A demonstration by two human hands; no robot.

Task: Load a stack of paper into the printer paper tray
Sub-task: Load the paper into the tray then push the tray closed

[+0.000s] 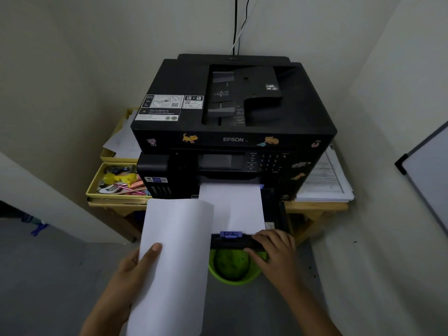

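Observation:
A black Epson printer point(232, 122) stands on a wooden table. Its paper tray point(232, 243) is pulled out at the front, with white sheets point(240, 204) lying in it and a purple guide clip point(230, 234) at its front edge. My left hand point(135, 270) holds a curved stack of white paper point(174, 258) in front of the printer, to the left of the tray, thumb on top. My right hand point(276, 253) grips the tray's front right corner, fingers over the edge.
A green bin point(234, 265) sits on the floor under the tray. A yellow organiser point(116, 183) with pens and small items is left of the printer; loose printed sheets point(324, 183) lie to its right. A whiteboard point(426, 190) leans at the right wall.

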